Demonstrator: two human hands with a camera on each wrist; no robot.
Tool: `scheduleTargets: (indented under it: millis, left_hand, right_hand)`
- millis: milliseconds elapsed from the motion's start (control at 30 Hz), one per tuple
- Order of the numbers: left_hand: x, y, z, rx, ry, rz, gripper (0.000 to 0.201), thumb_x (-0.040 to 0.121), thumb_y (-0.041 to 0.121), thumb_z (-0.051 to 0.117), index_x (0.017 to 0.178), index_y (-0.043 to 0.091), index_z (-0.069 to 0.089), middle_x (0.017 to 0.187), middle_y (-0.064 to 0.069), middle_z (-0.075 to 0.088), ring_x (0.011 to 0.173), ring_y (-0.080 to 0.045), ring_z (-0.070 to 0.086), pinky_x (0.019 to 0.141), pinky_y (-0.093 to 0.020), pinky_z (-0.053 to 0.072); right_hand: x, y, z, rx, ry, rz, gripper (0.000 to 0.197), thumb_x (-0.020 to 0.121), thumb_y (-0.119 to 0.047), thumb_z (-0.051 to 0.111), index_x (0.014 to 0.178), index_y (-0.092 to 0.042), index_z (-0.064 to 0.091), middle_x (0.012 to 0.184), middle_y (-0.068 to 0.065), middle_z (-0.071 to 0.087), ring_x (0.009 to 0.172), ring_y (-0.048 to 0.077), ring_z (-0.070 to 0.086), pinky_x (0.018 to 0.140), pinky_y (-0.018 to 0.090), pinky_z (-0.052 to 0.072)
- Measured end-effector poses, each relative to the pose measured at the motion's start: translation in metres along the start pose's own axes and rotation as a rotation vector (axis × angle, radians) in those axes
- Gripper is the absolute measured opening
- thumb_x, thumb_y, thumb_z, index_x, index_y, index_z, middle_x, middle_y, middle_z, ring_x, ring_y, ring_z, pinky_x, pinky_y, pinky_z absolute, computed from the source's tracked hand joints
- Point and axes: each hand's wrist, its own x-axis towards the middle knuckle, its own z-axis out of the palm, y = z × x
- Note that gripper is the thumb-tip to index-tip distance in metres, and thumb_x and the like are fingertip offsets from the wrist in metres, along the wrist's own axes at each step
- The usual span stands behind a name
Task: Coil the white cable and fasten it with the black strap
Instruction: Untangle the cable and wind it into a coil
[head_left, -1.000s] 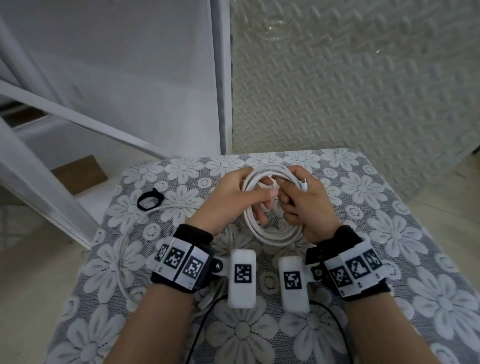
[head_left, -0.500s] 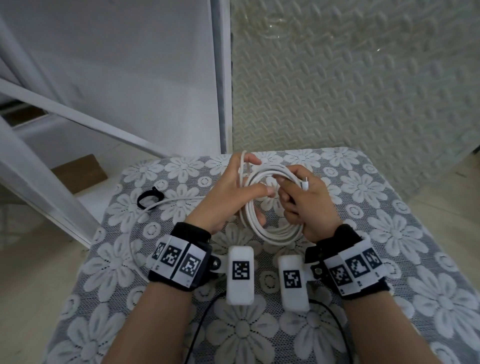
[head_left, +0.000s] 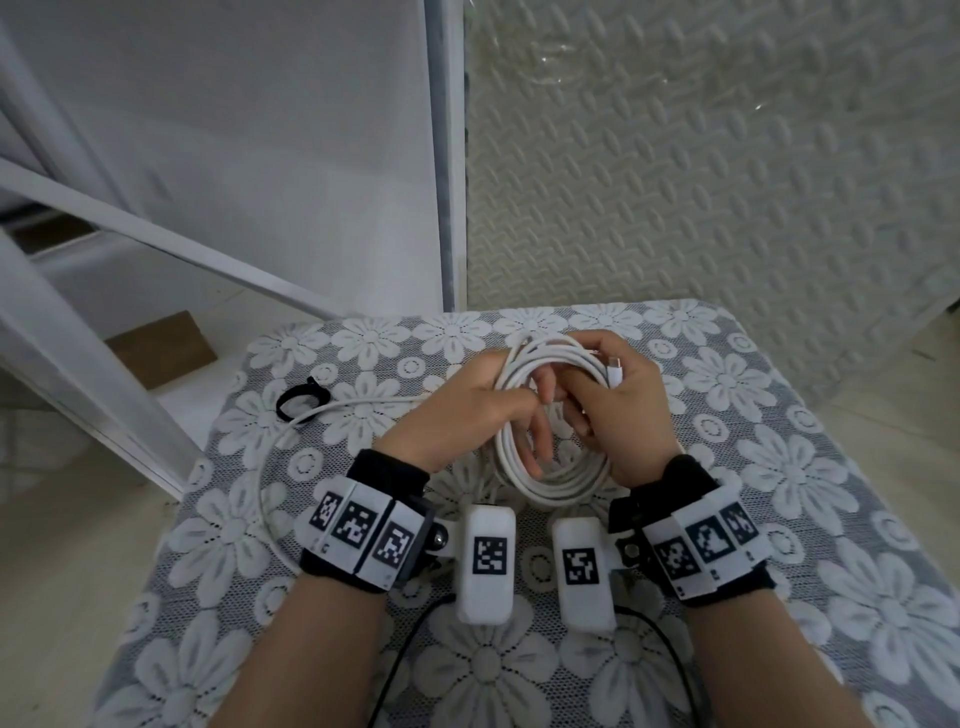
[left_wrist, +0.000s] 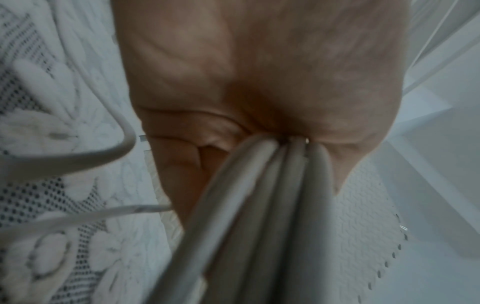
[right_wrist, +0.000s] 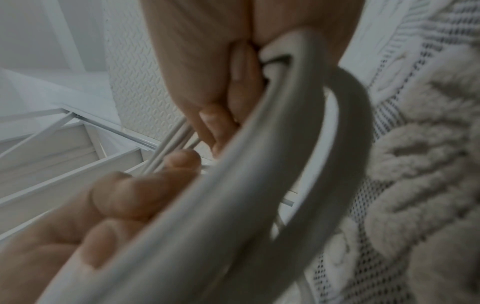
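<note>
Nearest: loose tail of the white cable (head_left: 262, 483) curving over the flowered tablecloth (head_left: 779, 467) on the left side, not yet gathered in. Just beyond, both hands at the coil. Left hand (head_left: 467, 410) has fingers hooked through the loops, several strands pressed into its palm. Right hand (head_left: 618, 400) curls round the coil's other side, and the plug end (head_left: 614, 375) lies across it by the thumb. Coil held just above the cloth, several turns made. Farther left, the black strap (head_left: 301, 400) lies untouched on the cloth, the loose tail running past it. Judgement: winding well along; remaining slack and all the fastening left.
</note>
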Motion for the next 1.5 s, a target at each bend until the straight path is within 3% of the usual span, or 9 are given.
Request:
scheduleTargets:
  millis: [267,467,667,833,967,1133,1200,1333,1500]
  left_hand:
    - [0.000,-0.002,0.003,-0.050,-0.067,0.015,0.015,0.069,-0.005,0.039,0.078,0.006,0.044,0.051,-0.012,0.059,0.046,-0.024,0.057,0.052,-0.025,0.050]
    - [0.000,-0.001,0.002,-0.098,-0.033,-0.019,0.012,0.067,-0.003,0.039,0.073,0.006,0.044,0.051,-0.015,0.058,0.039,-0.020,0.057,0.041,-0.021,0.046]
    - [0.001,-0.002,-0.001,-0.107,0.042,-0.006,0.022,0.069,0.007,0.045,0.061,0.023,0.057,0.049,-0.014,0.055,0.037,-0.019,0.052,0.036,-0.022,0.045]
    - [0.003,-0.007,-0.006,-0.123,0.074,0.000,0.012,0.065,0.000,0.042,0.074,0.008,0.039,0.049,-0.011,0.054,0.040,-0.021,0.051,0.036,-0.022,0.045]
    - [0.004,-0.009,-0.008,-0.109,0.103,0.008,0.013,0.068,0.000,0.044,0.075,0.010,0.044,0.055,-0.011,0.055,0.040,-0.025,0.050,0.038,-0.025,0.047]
    - [0.007,-0.011,-0.007,-0.063,0.173,0.028,0.018,0.085,-0.007,0.051,0.080,0.010,0.049,0.066,-0.010,0.064,0.050,-0.026,0.063,0.050,-0.029,0.053]
    - [0.008,-0.013,-0.009,-0.091,0.169,0.055,0.008,0.085,-0.001,0.060,0.088,0.005,0.054,0.075,-0.009,0.070,0.067,-0.026,0.069,0.066,-0.034,0.058]
    - [0.006,-0.010,-0.009,-0.124,0.083,0.017,0.037,0.078,0.023,0.062,0.105,-0.002,0.059,0.093,-0.006,0.072,0.088,-0.023,0.069,0.081,-0.035,0.056]
    - [0.004,-0.016,-0.005,0.205,-0.135,-0.095,0.036,0.079,0.015,0.073,0.113,0.014,0.062,0.111,-0.003,0.069,0.104,-0.015,0.065,0.098,-0.032,0.049]
  right_hand:
    - [0.002,0.000,0.001,-0.106,-0.097,-0.130,0.037,0.082,0.014,0.050,0.090,-0.017,0.069,0.085,-0.005,0.066,0.073,-0.001,0.062,0.067,0.014,0.046]
    - [0.001,0.003,0.000,-0.096,-0.132,0.020,0.016,0.092,-0.007,0.048,0.091,-0.005,0.064,0.071,-0.001,0.058,0.051,0.005,0.047,0.040,0.018,0.035]
    - [0.002,0.006,0.001,-0.055,-0.160,-0.032,0.014,0.094,-0.001,0.045,0.090,0.005,0.056,0.065,0.003,0.051,0.060,0.007,0.049,0.060,0.017,0.043]
    - [-0.001,0.003,0.005,0.092,-0.176,0.063,0.009,0.095,-0.005,0.047,0.088,-0.005,0.051,0.051,-0.006,0.041,0.045,0.009,0.039,0.044,0.022,0.042]
    - [-0.002,-0.002,0.005,0.134,-0.147,0.124,0.005,0.091,-0.010,0.056,0.090,-0.007,0.053,0.044,-0.007,0.030,0.038,0.006,0.025,0.035,0.015,0.023]
    - [0.001,0.001,0.002,0.201,-0.027,0.168,0.040,0.089,-0.007,0.058,0.056,-0.019,0.040,0.040,-0.008,0.028,0.034,0.006,0.022,0.035,0.014,0.019]
    - [0.002,0.001,0.000,0.292,0.027,0.171,0.042,0.091,-0.008,0.056,0.056,-0.021,0.036,0.040,-0.008,0.026,0.034,0.006,0.020,0.035,0.014,0.017]
    - [0.007,0.000,-0.010,0.512,0.120,0.149,0.040,0.094,-0.012,0.051,0.058,-0.019,0.036,0.042,-0.009,0.023,0.034,0.004,0.018,0.031,0.013,0.015]
    - [0.012,0.002,-0.021,0.724,0.183,0.173,0.047,0.096,-0.018,0.048,0.055,-0.020,0.026,0.040,-0.010,0.021,0.031,0.002,0.018,0.027,0.015,0.014]
